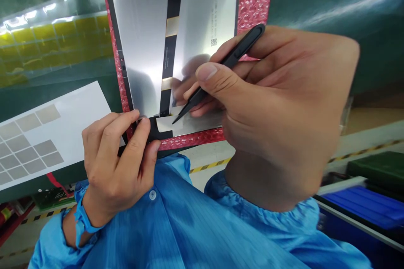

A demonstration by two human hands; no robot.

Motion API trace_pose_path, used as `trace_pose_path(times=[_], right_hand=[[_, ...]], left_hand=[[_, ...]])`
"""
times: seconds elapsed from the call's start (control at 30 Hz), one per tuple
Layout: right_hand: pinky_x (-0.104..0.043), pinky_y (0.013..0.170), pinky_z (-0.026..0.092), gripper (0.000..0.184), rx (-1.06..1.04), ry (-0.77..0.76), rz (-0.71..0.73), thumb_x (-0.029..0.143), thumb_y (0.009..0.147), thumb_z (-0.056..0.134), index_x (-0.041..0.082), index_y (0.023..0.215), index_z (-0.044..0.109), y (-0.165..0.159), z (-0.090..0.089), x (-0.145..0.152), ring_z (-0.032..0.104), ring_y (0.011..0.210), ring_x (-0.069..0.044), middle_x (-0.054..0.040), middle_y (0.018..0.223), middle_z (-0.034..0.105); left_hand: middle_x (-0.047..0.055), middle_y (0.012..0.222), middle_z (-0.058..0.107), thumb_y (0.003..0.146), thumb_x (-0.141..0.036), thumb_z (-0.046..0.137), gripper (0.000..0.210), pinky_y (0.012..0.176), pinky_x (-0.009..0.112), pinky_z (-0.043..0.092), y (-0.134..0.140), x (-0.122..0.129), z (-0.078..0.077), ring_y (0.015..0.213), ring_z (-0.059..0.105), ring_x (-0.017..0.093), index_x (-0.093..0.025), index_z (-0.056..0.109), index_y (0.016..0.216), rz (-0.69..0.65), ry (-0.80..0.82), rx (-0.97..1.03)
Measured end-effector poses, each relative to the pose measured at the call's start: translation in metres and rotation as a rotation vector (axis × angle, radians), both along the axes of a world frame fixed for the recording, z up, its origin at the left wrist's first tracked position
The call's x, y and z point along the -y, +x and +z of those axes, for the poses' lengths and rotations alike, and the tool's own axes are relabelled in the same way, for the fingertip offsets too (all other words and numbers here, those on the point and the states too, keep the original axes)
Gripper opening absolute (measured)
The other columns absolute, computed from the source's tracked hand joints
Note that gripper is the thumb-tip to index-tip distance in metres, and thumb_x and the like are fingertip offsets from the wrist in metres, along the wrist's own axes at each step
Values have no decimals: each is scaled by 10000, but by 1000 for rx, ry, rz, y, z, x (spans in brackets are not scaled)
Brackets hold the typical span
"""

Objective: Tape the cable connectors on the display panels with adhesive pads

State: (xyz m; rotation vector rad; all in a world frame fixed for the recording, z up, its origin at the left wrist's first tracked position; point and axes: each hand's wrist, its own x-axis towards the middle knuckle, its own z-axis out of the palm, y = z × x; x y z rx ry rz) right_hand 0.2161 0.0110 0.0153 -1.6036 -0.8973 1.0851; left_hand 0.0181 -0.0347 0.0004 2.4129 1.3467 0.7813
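Observation:
A silver-backed display panel (202, 17) lies on pink bubble wrap, with a black and gold flex cable (170, 50) running down its middle. My right hand (277, 92) pinches black tweezers (217, 73). Their pointed tip meets a pale strip along the panel's near edge, just below the cable's lower end. My left hand (120, 155) rests at the near left corner with its fingers stretched out. Its index fingertip touches the black piece (160, 131) there, and the thumb lies by the near edge. My right fingers cover part of the panel's lower right.
A white sheet (85, 105) with grey square stickers lies left on the green mat (110, 92). Beyond it is clear film (78, 6) with yellow squares. Pink bubble wrap (255, 0) sticks out around the panel. Blue bins (366, 206) stand low at the right.

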Motion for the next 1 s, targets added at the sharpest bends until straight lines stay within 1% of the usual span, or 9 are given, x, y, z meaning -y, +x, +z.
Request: trace_pose_path(times=[0.1, 0.27, 0.43, 0.53, 0.6, 0.7, 0.8, 0.9, 1.0], right_hand=[[-153, 488, 606, 165, 36, -13, -17, 51, 938, 788, 183, 870, 718, -3, 2, 0, 773, 632, -123, 73, 672, 743], [-159, 472, 592, 166, 55, -22, -45, 34, 918, 786, 170, 850, 718, -6, 7, -1, 733, 570, -111, 75, 636, 724], [-216, 459, 594, 122, 81, 9, -39, 158, 932, 839, 185, 869, 738, -5, 3, 0, 736, 575, -149, 56, 642, 725], [-245, 472, 603, 120, 95, 10, -28, 210, 945, 843, 196, 875, 746, -4, 2, 1, 725, 561, -154, 46, 664, 737], [-248, 472, 603, 126, 104, 14, -33, 208, 940, 844, 199, 862, 745, -4, 3, 2, 714, 542, -151, 50, 653, 733], [-254, 487, 614, 111, 112, 11, -23, 188, 940, 830, 207, 867, 749, -4, 3, 2, 722, 549, -150, 51, 670, 743], [-258, 474, 610, 100, 108, 20, -19, 201, 941, 830, 192, 884, 748, -4, 3, 3, 735, 563, -161, 40, 681, 752], [-245, 481, 619, 108, 118, 15, -24, 237, 946, 836, 198, 897, 749, -4, 2, 3, 765, 617, -169, 53, 676, 750], [-240, 487, 629, 119, 124, 12, -35, 255, 943, 852, 219, 882, 756, -4, 0, 3, 794, 677, -182, 51, 695, 762]], left_hand=[[169, 1334, 730, 938, -199, 784, 402, 990, 589, 589, 0, 0, 0, 1231, 698, 368, -209, 688, 1329, 2, -10, 0], [140, 1348, 734, 953, -224, 766, 392, 996, 581, 594, 0, 0, -2, 1239, 704, 359, -248, 688, 1337, 18, -14, -3], [172, 1312, 748, 916, -203, 813, 387, 974, 571, 598, 0, -1, -3, 1204, 714, 367, -188, 721, 1291, 3, 26, 7], [171, 1302, 751, 913, -206, 819, 371, 963, 571, 602, 0, -2, -4, 1194, 718, 369, -198, 735, 1274, 4, 41, 2], [173, 1293, 751, 899, -195, 829, 363, 960, 571, 604, 1, -2, -4, 1186, 721, 373, -196, 750, 1253, 2, 49, 1], [165, 1289, 745, 886, -181, 833, 345, 951, 567, 606, 2, -2, -4, 1181, 720, 372, -213, 767, 1223, 3, 52, -2], [139, 1302, 737, 902, -200, 810, 326, 938, 574, 608, 2, -2, -3, 1183, 715, 365, -264, 765, 1219, 6, 55, -22], [115, 1332, 726, 926, -227, 775, 328, 948, 600, 602, 3, -2, -1, 1213, 697, 368, -319, 751, 1239, 3, 28, -51], [144, 1352, 711, 924, -234, 765, 348, 957, 624, 591, 3, -1, 0, 1229, 683, 386, -309, 741, 1263, -15, 0, -58]])
